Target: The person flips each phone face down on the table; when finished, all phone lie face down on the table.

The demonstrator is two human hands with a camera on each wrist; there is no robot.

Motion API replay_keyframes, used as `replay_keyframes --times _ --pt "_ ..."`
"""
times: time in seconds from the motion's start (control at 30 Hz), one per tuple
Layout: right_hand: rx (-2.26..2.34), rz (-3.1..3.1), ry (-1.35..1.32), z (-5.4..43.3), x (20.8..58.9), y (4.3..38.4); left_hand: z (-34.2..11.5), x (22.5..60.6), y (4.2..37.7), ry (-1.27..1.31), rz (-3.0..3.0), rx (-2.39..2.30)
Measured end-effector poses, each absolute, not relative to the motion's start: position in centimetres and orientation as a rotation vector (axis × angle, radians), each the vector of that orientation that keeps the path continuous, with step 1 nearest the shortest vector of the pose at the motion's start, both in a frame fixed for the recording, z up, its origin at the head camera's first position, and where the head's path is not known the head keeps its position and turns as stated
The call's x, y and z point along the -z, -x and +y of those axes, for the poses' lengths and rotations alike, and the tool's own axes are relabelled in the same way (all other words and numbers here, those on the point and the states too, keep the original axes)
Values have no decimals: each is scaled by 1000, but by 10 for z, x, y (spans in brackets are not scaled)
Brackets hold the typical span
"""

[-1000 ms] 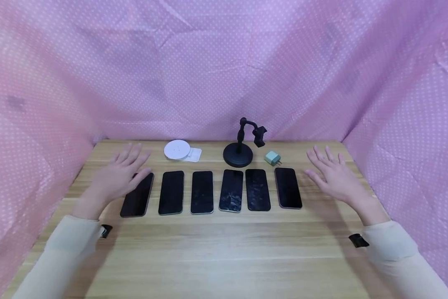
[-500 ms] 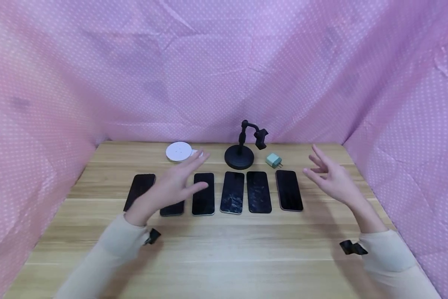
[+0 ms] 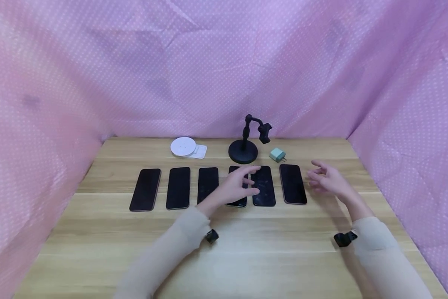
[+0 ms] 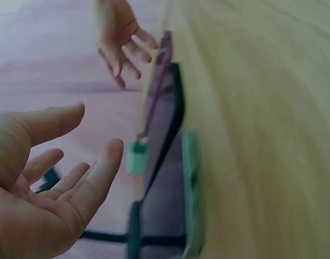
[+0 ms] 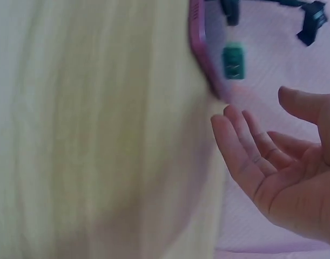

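Several dark phones lie in a row on the wooden table. My left hand (image 3: 232, 187) reaches over the fourth phone from the left (image 3: 240, 203), partly covering it, with its fingertips over the fifth phone (image 3: 264, 187). Its fingers are loosely bent and hold nothing, as the left wrist view shows of that same hand (image 4: 56, 189). My right hand (image 3: 328, 181) hovers just right of the rightmost phone (image 3: 293, 185). Relaxed fingers with nothing in them appear in the right wrist view of this hand (image 5: 283, 167), close to the purple-edged phone (image 5: 202, 48).
Behind the row stand a black phone stand (image 3: 243, 150) on a round base, a green charger plug (image 3: 278, 155) and a white round disc (image 3: 183, 146) on a small white plate (image 3: 200, 152). Three more phones, one (image 3: 145, 190) at far left, complete the row. A pink dotted cloth (image 3: 179, 83) encloses the table.
My left hand has swept right from the leftmost phone to above the fourth and fifth. My right hand has shifted slightly and its spread fingers have bent. The phones stay in place.
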State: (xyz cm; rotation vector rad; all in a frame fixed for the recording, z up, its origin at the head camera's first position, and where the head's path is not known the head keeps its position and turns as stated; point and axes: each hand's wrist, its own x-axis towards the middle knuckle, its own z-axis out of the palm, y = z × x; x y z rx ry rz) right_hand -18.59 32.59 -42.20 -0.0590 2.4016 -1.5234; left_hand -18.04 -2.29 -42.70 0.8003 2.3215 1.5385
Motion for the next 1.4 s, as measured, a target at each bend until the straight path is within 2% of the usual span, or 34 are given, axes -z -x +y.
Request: replay_keyframes --times 0.33,0.7,1.0,1.4 --pt "1392 2219 -64 325 439 207 35 446 194 -487 2021 -1649" --pt "1329 2329 -11 317 440 213 69 443 199 -275 1994 -1673" --pt "1328 2331 -21 316 443 207 86 448 195 -167 1962 -1671" --pt "1331 2396 -31 316 443 202 94 457 197 -146 1926 -1698"
